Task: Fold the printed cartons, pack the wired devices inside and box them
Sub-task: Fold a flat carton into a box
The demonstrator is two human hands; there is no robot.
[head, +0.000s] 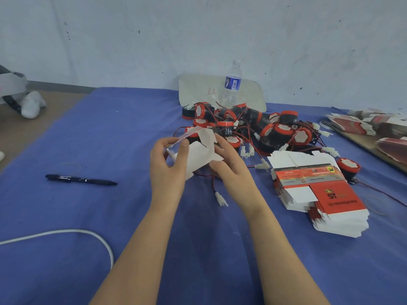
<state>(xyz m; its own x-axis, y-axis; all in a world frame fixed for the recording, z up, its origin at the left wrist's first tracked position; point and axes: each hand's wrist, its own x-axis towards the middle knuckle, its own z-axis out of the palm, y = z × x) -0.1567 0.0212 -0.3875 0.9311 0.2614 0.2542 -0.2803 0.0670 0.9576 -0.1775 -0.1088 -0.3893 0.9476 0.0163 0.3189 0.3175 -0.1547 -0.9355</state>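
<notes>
**Folding one carton, with the packing yet to come**

We judge this to be the folding step. Both hands hold one carton (199, 156) raised just over the blue cloth (110, 128), at the middle of the view. Our left hand (168, 164) pinches a thin flap edge between thumb and fingertips. Our right hand (230, 170) curls round the carton's right side and steadies it.

The carton shows mostly its plain white inside, with panels splayed at odd angles and a sliver of red print along the top flap. To us it reads as half-formed, not yet a closed box.

Next, we think, the flaps need tucking square so that one open mouth is left. Then comes a reach to twelve o'clock for one of the wired devices (242, 126), a red-and-black heap with tangled leads. Lifting one free may drag its neighbours.

The stack of flat cartons (319, 194) lies at three o'clock, near the right hand. A lead ending in a white plug (221, 199) trails at five o'clock of the hands. Whether its device hides behind the carton we cannot tell.
</notes>
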